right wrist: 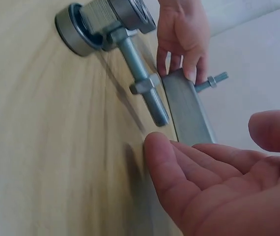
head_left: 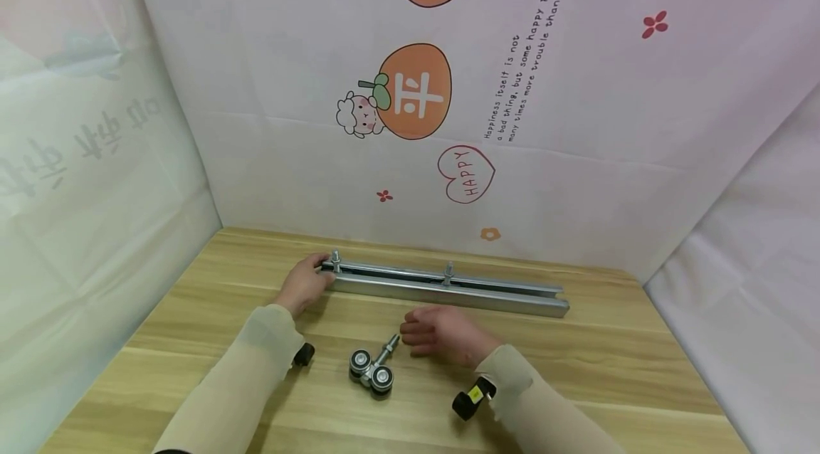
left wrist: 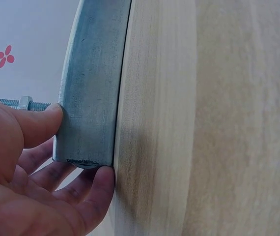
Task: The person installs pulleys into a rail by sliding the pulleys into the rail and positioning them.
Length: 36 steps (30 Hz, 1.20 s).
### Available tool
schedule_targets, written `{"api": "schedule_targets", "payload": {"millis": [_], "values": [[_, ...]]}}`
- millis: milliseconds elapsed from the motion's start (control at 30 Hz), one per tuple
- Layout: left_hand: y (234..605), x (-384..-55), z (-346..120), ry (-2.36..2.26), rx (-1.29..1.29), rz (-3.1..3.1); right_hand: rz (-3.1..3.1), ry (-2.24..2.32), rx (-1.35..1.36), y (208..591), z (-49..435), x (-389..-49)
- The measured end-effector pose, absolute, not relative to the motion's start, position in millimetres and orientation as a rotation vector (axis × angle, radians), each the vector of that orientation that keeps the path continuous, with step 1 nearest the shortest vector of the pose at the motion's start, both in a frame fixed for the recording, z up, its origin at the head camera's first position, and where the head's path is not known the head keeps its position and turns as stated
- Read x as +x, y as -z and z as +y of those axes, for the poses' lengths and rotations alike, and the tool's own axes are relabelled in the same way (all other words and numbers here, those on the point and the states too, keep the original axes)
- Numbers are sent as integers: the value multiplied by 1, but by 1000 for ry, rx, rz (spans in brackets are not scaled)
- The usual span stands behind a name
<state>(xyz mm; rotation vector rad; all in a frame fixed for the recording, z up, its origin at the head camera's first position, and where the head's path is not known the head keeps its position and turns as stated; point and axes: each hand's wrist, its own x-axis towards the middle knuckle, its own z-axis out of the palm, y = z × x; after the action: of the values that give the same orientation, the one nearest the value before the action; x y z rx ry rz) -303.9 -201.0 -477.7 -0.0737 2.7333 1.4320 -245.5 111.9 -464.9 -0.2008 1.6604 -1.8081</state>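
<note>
A long metal channel rail [head_left: 448, 292] lies near the back of the table, its slot facing up. Two threaded bolts with nuts stand up out of it, one bolt [head_left: 336, 260] at the left end and another bolt [head_left: 449, 272] near the middle. My left hand [head_left: 306, 284] grips the rail's left end, thumb on the upper edge and fingers curled about the end, as the left wrist view shows. On the table in front lies a roller trolley [head_left: 371, 373] with black-rimmed wheels and a threaded bolt. My right hand [head_left: 442, 334] is beside the bolt's tip, apart from it, fingers extended and holding nothing.
The wood-grain table [head_left: 576, 376] meets a printed white cloth [head_left: 576, 176] behind it. Pale cloth sheets [head_left: 83, 191] hang at the left and right sides. A dark wrist strap [head_left: 474, 398] shows at the right sleeve.
</note>
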Motion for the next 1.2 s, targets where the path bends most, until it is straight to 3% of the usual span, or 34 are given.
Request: {"api": "schedule_targets", "payload": {"millis": [1200], "values": [[476,-303,-200,-1435,-86,2727,1444,2024,98,472,79,-224]]}}
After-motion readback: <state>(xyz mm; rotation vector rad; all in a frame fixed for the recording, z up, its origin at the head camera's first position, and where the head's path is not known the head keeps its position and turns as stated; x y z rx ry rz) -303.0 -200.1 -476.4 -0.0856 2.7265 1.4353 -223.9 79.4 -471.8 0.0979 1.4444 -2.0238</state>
